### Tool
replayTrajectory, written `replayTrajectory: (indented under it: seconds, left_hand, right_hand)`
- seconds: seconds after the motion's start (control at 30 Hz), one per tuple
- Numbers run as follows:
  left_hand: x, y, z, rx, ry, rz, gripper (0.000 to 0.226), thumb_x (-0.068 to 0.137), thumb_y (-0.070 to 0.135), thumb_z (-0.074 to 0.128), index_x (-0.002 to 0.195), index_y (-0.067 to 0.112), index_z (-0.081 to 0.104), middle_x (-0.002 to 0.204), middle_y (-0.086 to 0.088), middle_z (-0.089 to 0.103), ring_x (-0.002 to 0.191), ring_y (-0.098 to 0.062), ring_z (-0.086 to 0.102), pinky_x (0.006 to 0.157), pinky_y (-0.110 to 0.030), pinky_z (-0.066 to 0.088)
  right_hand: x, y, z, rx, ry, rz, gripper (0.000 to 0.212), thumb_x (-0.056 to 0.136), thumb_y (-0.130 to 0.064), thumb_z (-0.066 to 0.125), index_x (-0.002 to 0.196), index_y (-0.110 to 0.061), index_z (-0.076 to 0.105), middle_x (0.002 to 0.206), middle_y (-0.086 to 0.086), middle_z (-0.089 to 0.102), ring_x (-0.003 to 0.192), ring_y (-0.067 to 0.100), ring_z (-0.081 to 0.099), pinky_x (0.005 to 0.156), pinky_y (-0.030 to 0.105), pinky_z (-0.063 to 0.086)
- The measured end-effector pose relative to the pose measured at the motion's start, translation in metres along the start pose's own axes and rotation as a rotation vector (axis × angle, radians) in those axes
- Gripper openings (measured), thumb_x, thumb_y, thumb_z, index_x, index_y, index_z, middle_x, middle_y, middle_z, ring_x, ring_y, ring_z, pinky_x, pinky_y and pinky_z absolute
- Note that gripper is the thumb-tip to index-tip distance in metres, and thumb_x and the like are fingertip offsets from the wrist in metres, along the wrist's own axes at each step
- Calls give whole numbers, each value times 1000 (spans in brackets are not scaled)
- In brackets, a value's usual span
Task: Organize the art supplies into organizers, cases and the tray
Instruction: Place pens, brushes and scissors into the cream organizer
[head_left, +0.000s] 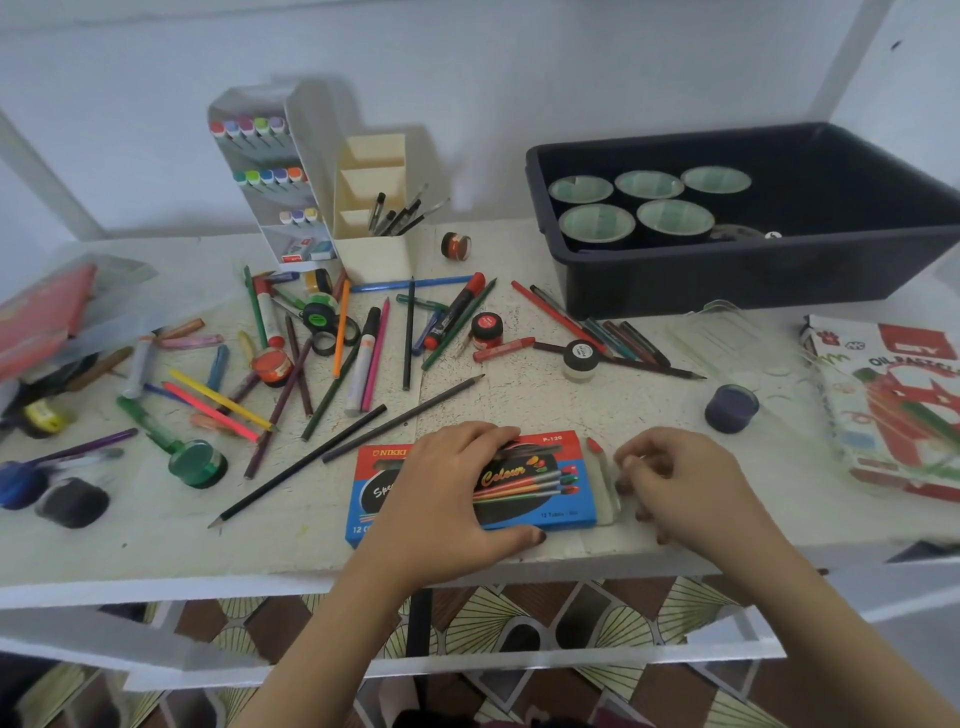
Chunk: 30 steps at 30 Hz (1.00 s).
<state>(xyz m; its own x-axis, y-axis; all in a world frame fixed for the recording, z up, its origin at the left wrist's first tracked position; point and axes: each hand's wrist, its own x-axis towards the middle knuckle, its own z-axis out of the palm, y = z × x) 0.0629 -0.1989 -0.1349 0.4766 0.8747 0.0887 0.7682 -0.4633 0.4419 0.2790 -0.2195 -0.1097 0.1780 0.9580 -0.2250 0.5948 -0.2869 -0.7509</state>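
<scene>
The colour box (545, 493), a flat blue and red carton printed with pencils, lies at the near edge of the table (545, 405), about midway along it. The left hand (452, 493) lies palm down across the box's left half. Its forearm comes up from the lower middle of the view. Its fingers curl over the far edge and its thumb presses the near edge, so it grips the carton between them.

The right hand (675, 483) sits just beside the box's right end, wrist low near the table's near edge and knuckles raised. Its fingers are curled in toward the opened end flap (605, 483), which stands up whitish with a red tab. I cannot tell whether the fingertips pinch the flap or only touch it.

Loose pencils and markers (343, 353) are scattered over the left and middle of the table, with small paint pots among them. A long dark pencil (298, 466) lies slantwise just left of the box. A green-lidded jar (197, 462) stands toward the near left, and a dark blue pot (731, 408) stands right of the hands.

At the far edge stand a clear marker organizer (260, 171) and, touching it, a cream organizer (374, 249) holding a few pens. The black tray (753, 291) fills the far right corner with round tubs inside. An oil pastel pack (893, 405) lies at the right edge, and a clear case (52, 312) at the left edge.
</scene>
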Motion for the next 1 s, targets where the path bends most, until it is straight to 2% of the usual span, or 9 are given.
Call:
replayTrajectory:
  seconds: [0.1,0.2,0.43,0.6,0.8,1.0]
  left_hand:
    - [0,1,1,-6,30,7,86,65,76,48,139,33,38,132,17,44,113,8,30,100,-20,21]
    - [-1,2,2,-6,54,17,83,66,74,50,137,31,41,130,15,47,112,7,32,99,-19,22]
    - [-2,3,2,-5,59,27,77,69,69,54,134,29,45,127,14,50,114,4,37,99,-17,21]
    - [-3,2,2,-15,45,32,75,70,68,56,133,31,45,127,16,49,115,6,35,97,-10,19]
    - [-2,0,1,-24,32,30,76,69,68,58,134,31,45,128,16,49,116,5,37,98,-11,19]
    - [-2,2,1,23,29,53,76,70,68,54,137,33,42,131,14,47,118,5,33,100,-15,16]
  right_hand:
    - [0,-2,3,53,-80,36,8,92,-19,56,89,-20,63,65,-2,62,42,3,54,39,17,42]
    - [0,-4,5,105,-106,51,5,91,-20,59,88,-20,63,64,-2,61,37,0,52,39,17,41]
    - [2,-4,6,145,-148,60,3,90,-19,62,88,-17,63,62,-2,62,36,1,52,39,16,41]
    - [4,-3,3,185,-178,84,3,88,-15,63,86,-14,64,63,2,63,38,3,53,39,17,43]
    - [8,-1,2,233,-207,116,2,86,-11,65,86,-10,65,58,2,63,40,6,56,41,19,46]
    - [6,-2,6,207,-191,73,4,86,-14,66,83,-13,64,69,4,66,43,7,57,42,20,48]
